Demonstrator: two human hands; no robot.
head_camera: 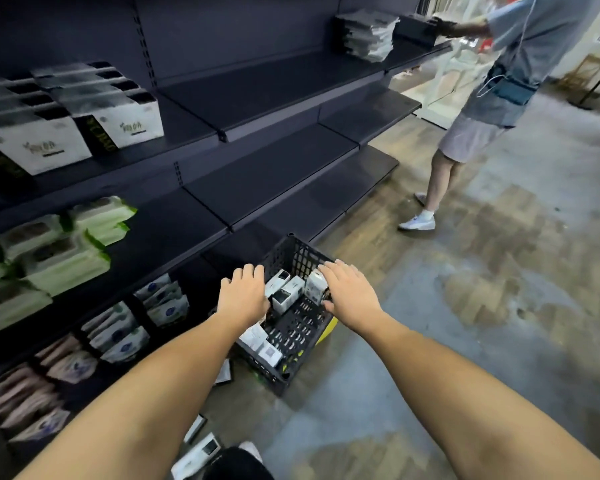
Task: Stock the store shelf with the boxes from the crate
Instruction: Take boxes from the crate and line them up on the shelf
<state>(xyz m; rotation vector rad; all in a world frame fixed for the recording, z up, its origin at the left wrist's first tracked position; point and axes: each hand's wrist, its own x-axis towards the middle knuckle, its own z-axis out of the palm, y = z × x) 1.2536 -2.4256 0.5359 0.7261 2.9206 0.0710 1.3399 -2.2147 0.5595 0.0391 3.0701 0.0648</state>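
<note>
1. This looks like the picking-up step. Both hands reach into the black plastic crate with holes (293, 252) on the floor, where the small white-and-black cardboard boxes (286, 295) lie.
2. The right hand (352, 299) lies on a box with straight fingers and grips nothing. The left hand (245, 296) hides its fingertips, so I cannot tell its hold.
3. Next, grab the boxes and lift them over the crate's wall.
4. The dark metal shelf (274, 174) just beside has lots of bare room.

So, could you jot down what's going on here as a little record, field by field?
Place: store aisle beside a dark shelf
Crate: black crate on the floor, holding small white-and-black boxes
Hands: left hand and right hand both reach into the crate, on the boxes; grip unclear
Nearby: second person at the shelf's far end
</note>
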